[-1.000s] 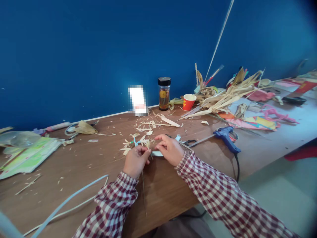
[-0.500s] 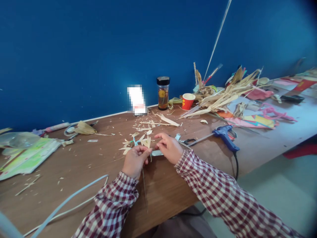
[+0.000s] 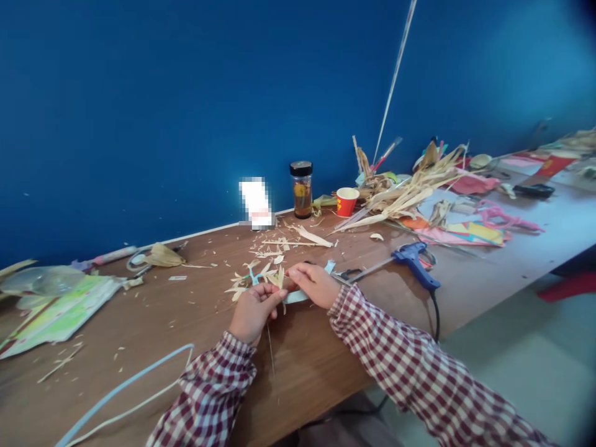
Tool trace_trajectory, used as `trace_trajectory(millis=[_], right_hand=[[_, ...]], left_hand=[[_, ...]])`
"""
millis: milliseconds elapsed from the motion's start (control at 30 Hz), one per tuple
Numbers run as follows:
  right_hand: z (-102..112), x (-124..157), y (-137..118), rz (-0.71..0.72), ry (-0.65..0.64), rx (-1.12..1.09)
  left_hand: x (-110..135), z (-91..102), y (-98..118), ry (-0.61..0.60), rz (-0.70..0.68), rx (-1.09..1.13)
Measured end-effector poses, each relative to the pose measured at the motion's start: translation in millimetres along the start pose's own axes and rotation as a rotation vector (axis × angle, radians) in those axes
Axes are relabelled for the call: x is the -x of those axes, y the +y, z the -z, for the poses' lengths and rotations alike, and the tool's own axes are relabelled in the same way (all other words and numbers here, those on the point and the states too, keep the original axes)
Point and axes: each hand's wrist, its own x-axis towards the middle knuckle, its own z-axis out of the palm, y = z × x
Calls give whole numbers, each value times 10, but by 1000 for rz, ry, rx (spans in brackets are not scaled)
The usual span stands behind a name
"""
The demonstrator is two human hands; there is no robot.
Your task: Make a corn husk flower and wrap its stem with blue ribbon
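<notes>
My left hand (image 3: 252, 310) is closed in a pinch around the base of a small pale corn husk flower (image 3: 280, 279). A thin wire (image 3: 270, 347) hangs below that hand. Right beside the petals is my right hand (image 3: 316, 285), its thumb and fingers drawn together; whatever lies between them, if anything, is hidden. Just beyond my left hand, more husk flowers (image 3: 238, 290) with a light blue wrapping (image 3: 254, 277) lie on the table. A pale blue strip (image 3: 297, 297) sits partly under my right hand.
A blue glue gun (image 3: 416, 264) and dark-handled scissors (image 3: 351, 274) lie to the right. Behind stand a lit phone (image 3: 257, 202), a lidded jar (image 3: 302, 189) and a red paper cup (image 3: 347, 203). Dried husks (image 3: 410, 186) heap at the back right. A white cable (image 3: 125, 379) curves at front left.
My right hand has come closer to the flower and its fingers have drawn together. My left hand keeps its pinch. The view has tilted up slightly.
</notes>
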Motion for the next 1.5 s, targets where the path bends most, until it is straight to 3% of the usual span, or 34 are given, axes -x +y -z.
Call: trace_trajectory(millis=[100, 267, 633, 1033, 1300, 1500], right_hand=[[-19, -14, 20, 35, -86, -74], [-38, -29, 50, 31, -68, -57], [-13, -19, 11, -12, -73, -45], [0, -22, 3, -25, -90, -80], [24, -24, -34, -38, -74, -107], [5, -9, -34, -21, -171, -242]], left_hand=[[19, -3, 2, -10, -47, -20], [29, -13, -27, 0, -83, -49], [51, 21, 21, -130, 32, -15], [60, 78, 21, -340, 225, 267], [76, 80, 53, -357, 261, 357], [102, 60, 43, -427, 236, 394]])
